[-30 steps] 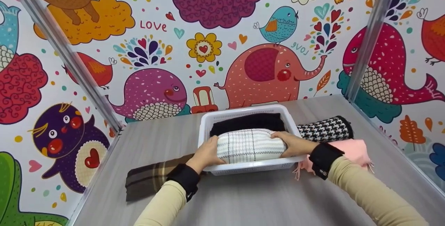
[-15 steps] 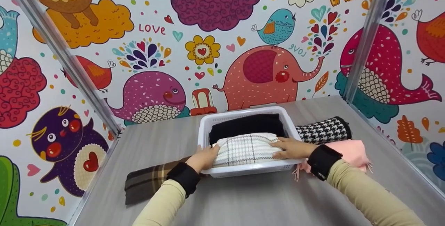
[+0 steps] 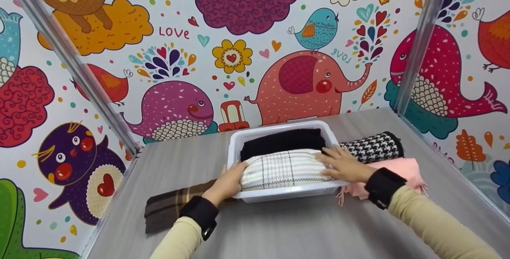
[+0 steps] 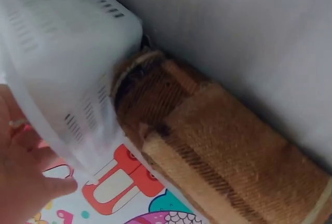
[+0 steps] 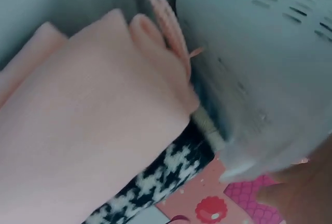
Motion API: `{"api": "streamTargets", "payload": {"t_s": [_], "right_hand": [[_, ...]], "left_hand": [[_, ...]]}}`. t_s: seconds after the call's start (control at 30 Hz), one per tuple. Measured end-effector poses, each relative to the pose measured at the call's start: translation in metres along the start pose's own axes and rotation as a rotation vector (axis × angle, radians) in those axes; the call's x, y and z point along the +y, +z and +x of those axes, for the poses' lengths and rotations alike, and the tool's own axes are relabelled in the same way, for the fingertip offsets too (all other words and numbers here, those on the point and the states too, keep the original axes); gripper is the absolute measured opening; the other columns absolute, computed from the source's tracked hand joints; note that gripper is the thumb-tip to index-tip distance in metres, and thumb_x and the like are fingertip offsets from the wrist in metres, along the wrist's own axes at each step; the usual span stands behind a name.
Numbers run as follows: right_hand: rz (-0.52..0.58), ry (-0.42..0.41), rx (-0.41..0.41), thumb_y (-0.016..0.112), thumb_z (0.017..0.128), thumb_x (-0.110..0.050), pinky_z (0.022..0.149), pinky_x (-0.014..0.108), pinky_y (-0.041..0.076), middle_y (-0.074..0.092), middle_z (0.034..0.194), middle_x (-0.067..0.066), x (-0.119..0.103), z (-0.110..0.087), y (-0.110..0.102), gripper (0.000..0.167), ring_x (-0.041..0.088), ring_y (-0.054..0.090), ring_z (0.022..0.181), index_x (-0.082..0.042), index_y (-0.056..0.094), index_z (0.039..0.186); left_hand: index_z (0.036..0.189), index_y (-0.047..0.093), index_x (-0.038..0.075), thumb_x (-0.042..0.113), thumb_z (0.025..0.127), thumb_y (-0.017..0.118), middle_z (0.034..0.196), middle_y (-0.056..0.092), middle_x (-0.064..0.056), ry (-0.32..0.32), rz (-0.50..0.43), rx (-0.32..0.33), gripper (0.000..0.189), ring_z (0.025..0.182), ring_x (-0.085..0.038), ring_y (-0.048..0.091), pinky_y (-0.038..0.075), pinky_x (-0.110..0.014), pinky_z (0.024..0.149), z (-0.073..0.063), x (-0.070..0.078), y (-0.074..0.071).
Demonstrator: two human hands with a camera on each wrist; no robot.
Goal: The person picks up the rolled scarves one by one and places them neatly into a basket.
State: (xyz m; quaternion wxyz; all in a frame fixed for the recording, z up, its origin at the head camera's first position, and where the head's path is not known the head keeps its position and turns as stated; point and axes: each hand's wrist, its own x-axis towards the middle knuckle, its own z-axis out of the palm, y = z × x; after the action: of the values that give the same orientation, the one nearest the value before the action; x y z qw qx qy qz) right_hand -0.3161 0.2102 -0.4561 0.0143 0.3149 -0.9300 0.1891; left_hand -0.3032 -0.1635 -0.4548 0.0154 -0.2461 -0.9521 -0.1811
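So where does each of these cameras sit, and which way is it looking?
Head: worn on the head, facing forward and down at the white basket; left fingers, right fingers, wristbands and sleeves show.
Left wrist: worn on that wrist, facing the brown cloth and the basket's side; left fingers show at the left edge.
Right wrist: worn on that wrist, facing the pink cloth and the basket's side; blurred right fingers show at lower right.
Shared: head and left wrist both show the basket and brown cloth.
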Motion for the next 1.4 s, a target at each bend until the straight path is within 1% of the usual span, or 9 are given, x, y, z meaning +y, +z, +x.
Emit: {"api": "streamTargets", "payload": {"t_s": [0.13,0.2,0.27,0.4,0.5,0.7,1.03,1.3,1.4], "right_hand": [[0.044,0.043,0.111,0.049,0.092,-0.034,0.099,0.069,0.005,0.03,0.141,0.027,0.025,-0.014,-0.021,0.06,0.053,0.017,0.128,-0.002,0.032,0.14],[0.054,0.075,0.152,0.053,0.09,-0.032,0.097,0.07,0.009,0.032,0.139,0.028,0.043,-0.024,-0.032,0.061,0.052,0.02,0.127,-0.001,0.032,0.139],[0.042,0.095,0.167,0.061,0.086,-0.029,0.095,0.069,0.015,0.035,0.137,0.03,0.062,-0.036,-0.041,0.065,0.052,0.026,0.124,-0.001,0.033,0.138],[-0.011,0.094,0.104,0.073,0.074,-0.022,0.092,0.066,0.026,0.044,0.127,0.032,0.093,-0.061,-0.049,0.071,0.051,0.036,0.115,0.004,0.04,0.131],[-0.023,0.105,0.008,0.076,0.068,-0.016,0.09,0.065,0.028,0.048,0.123,0.032,0.109,-0.074,-0.045,0.071,0.052,0.038,0.111,0.004,0.045,0.128],[-0.084,0.159,-0.13,0.076,0.055,-0.009,0.09,0.07,0.023,0.049,0.123,0.028,0.128,-0.084,-0.024,0.078,0.054,0.037,0.113,-0.003,0.047,0.127],[-0.29,0.24,-0.146,0.079,0.045,-0.012,0.076,0.067,0.037,0.053,0.115,0.02,0.147,-0.077,0.012,0.085,0.048,0.046,0.101,-0.011,0.048,0.124],[-0.303,0.239,-0.182,0.079,0.046,-0.012,0.073,0.067,0.038,0.052,0.112,0.019,0.143,-0.08,0.015,0.082,0.048,0.046,0.102,-0.011,0.048,0.123],[-0.379,0.159,-0.161,0.082,0.052,-0.037,0.066,0.061,0.041,0.052,0.106,0.015,0.132,-0.084,0.015,0.078,0.041,0.049,0.094,-0.015,0.048,0.119]], "left_hand": [[0.119,0.051,0.0,-0.013,0.069,0.051,0.121,0.055,-0.016,0.13,-0.032,0.25,0.051,0.115,-0.033,0.049,0.035,-0.05,0.097,-0.017,0.013,0.001],[0.116,0.053,-0.001,-0.011,0.071,0.053,0.117,0.057,-0.014,0.223,-0.058,0.329,0.047,0.108,-0.029,0.054,0.042,-0.042,0.092,-0.026,0.022,0.001],[0.115,0.054,0.0,-0.007,0.076,0.058,0.112,0.059,-0.011,0.324,-0.111,0.321,0.04,0.101,-0.025,0.056,0.045,-0.036,0.087,-0.036,0.029,0.003],[0.114,0.056,0.004,0.005,0.083,0.062,0.107,0.062,-0.005,0.439,-0.204,0.096,0.032,0.095,-0.017,0.059,0.047,-0.027,0.084,-0.051,0.038,0.01],[0.115,0.057,0.008,0.011,0.087,0.06,0.106,0.063,-0.003,0.4,-0.208,-0.054,0.029,0.097,-0.014,0.059,0.046,-0.024,0.085,-0.058,0.038,0.019],[0.115,0.057,0.008,0.01,0.087,0.059,0.108,0.063,-0.006,0.302,-0.205,-0.157,0.028,0.092,-0.017,0.06,0.047,-0.022,0.079,-0.063,0.032,0.039],[0.114,0.057,0.01,0.008,0.086,0.06,0.106,0.063,-0.003,0.256,-0.202,-0.194,0.028,0.089,-0.015,0.06,0.047,-0.021,0.075,-0.062,0.03,0.052],[0.113,0.057,0.01,0.007,0.085,0.06,0.105,0.063,-0.004,0.269,-0.211,-0.183,0.028,0.088,-0.016,0.061,0.047,-0.019,0.074,-0.063,0.027,0.054],[0.113,0.057,0.009,0.006,0.085,0.06,0.106,0.062,-0.004,0.256,-0.213,-0.164,0.028,0.091,-0.015,0.059,0.047,-0.022,0.078,-0.062,0.025,0.055]]}}
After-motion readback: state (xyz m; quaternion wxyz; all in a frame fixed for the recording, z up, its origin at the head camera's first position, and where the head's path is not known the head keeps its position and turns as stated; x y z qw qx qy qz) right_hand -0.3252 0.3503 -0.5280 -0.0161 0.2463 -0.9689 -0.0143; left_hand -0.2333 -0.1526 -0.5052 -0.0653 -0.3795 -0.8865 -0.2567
